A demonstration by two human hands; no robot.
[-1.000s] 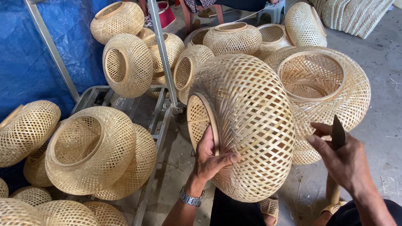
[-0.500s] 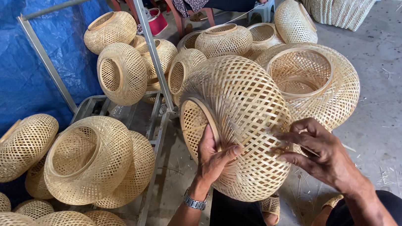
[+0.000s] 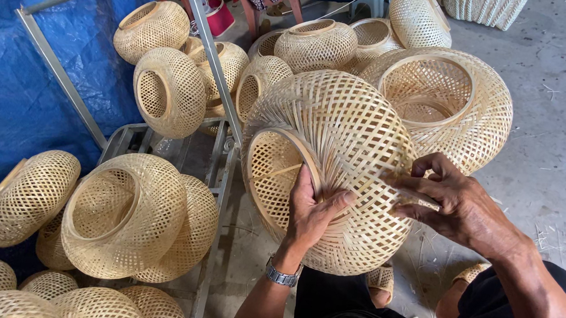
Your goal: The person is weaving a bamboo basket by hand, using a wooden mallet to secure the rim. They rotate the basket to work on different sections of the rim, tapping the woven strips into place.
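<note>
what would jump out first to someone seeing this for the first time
The big round woven bamboo shade at centre, steadied by the left hand at its rim while the right hand pinches its weave. All around lie many similar woven shades, against a blue tarp on the left.

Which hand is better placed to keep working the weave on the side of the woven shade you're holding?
Right hand: its fingertips pinch the lattice on the woven shade. The left hand braces it near the ring opening.
</note>
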